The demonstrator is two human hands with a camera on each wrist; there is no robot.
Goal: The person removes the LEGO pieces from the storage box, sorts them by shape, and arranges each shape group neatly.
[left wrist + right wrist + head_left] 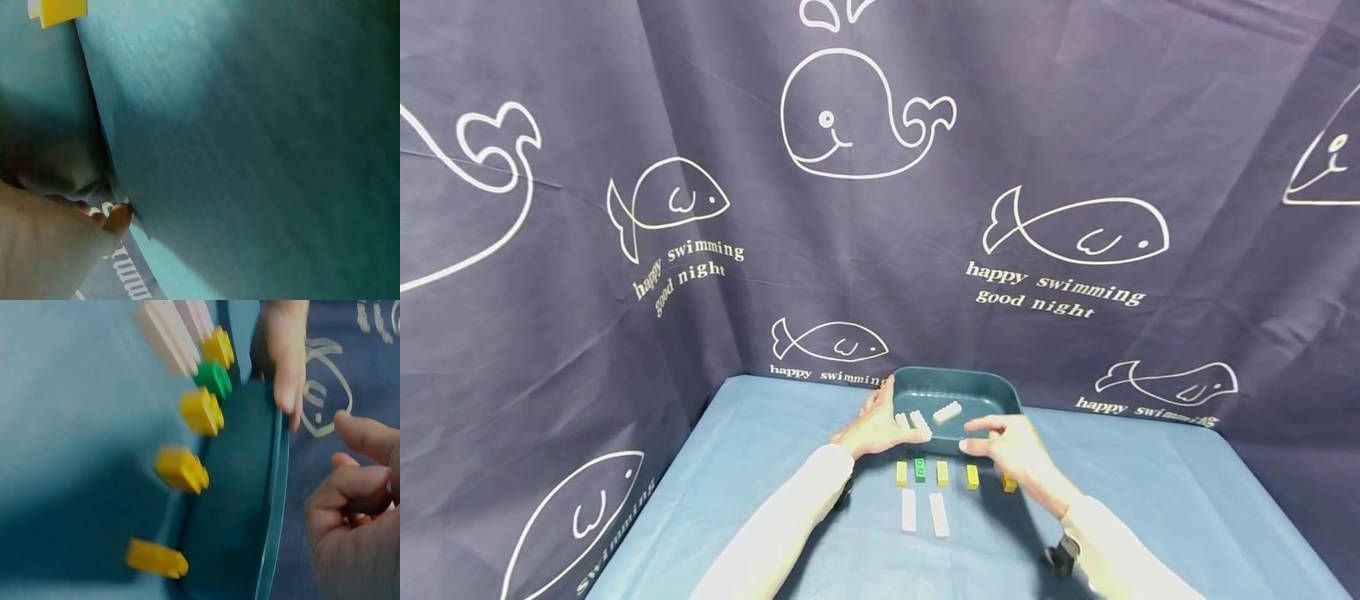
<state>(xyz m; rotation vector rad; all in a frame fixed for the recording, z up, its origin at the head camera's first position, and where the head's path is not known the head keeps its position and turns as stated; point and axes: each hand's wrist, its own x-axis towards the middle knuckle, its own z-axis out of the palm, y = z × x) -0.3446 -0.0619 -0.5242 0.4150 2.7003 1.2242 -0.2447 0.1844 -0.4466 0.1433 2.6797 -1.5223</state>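
Note:
A dark teal bin (pixel 955 381) sits at the back of the table, with three white toy bricks (pixel 947 412) lying inside. My left hand (pixel 877 423) holds the bin at its left end, thumb over the front left corner and fingers along the side. Over the front right rim hovers my right hand (pixel 1017 446), thumb and forefinger apart, nothing between them; in the right wrist view its other fingers are bent. In front of the bin stand several yellow bricks (pixel 972 477) and one green brick (pixel 920 470) in a row. Nearer to me lie two long white bricks (pixel 939 514).
Blue cloth covers the table (pixel 1120 500). A dark curtain (pixel 880 250) printed with white fish and whales hangs close behind the bin and along both sides. My right forearm passes just right of the last yellow brick (pixel 1009 483).

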